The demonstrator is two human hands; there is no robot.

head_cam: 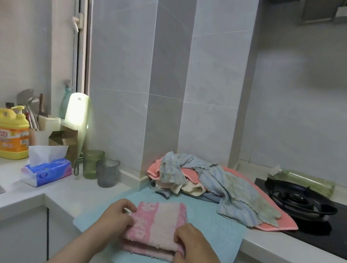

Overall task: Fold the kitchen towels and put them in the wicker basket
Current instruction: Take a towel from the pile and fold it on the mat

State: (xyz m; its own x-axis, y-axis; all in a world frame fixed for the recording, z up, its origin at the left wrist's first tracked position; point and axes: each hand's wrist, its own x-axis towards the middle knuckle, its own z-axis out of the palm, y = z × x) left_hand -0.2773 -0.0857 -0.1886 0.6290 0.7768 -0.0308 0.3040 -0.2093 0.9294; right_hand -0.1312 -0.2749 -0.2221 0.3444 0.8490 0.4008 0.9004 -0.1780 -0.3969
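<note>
**Both hands on a folded pink towel, no basket in view**

The right hand [191, 245] is closest to the camera, at the towel's near right corner. Its fingers are curled under the top layers and grip that corner. The left hand [119, 215] is at 9 o'clock of the cloth, with fingers bent to pinch the left edge.

Between the hands lies the pink towel [159, 225], directly ahead at 12 o'clock. It is folded into a thick, squarish pad, and several layers show along its near edge. Its darker and paler pink bands run from 12 to 6, and the slightly longer axis seems to run the same way. It rests on a pale blue sheet [221, 227] that overhangs the front of the counter [66, 192].

This towel looks fully folded, so the next move is probably a lift with both hands. The wicker basket is nowhere in view, so which way to carry the towel cannot be told. Neither hand is clearly nearer the cloth, since both already grip it.

A loose heap of towels [216, 186] waits at 1 o'clock, well apart from the hands and just beside the gas hob [298, 202].
</note>
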